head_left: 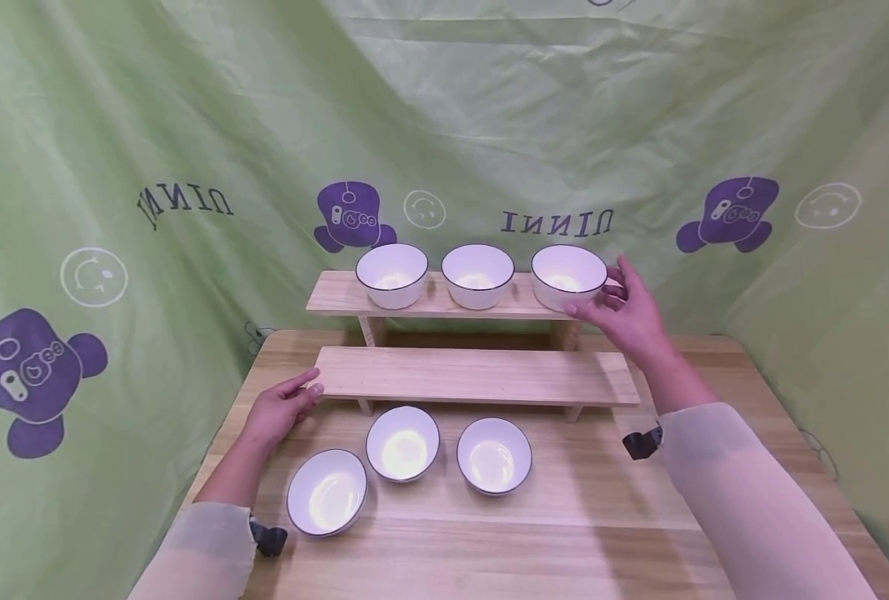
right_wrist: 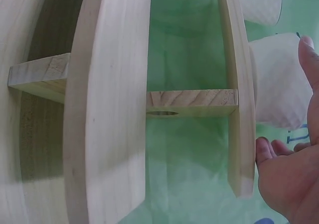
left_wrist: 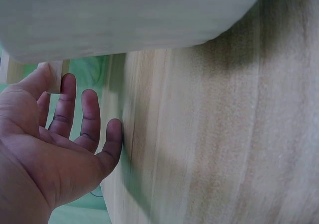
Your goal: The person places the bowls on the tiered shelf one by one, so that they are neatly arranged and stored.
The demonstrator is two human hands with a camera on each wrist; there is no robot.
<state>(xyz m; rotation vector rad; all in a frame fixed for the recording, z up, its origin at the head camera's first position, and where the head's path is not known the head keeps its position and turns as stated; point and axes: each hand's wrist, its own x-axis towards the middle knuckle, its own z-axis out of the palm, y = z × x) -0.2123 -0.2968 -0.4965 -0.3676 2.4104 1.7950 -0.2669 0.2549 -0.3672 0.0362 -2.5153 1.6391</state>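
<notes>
A two-tier wooden shelf stands on the table. Three white bowls with dark rims sit on its upper board: left, middle, right. My right hand is open beside the right bowl, with its fingers at the bowl's right side and its thumb under the front. In the right wrist view the hand stands just off that bowl. My left hand lies flat on the table with straight fingers, its tips at the left end of the lower board.
Three more white bowls stand on the table in front of the shelf: left, middle, right. The lower board carries nothing. A green printed cloth hangs behind and to both sides. The table's left edge is close to my left hand.
</notes>
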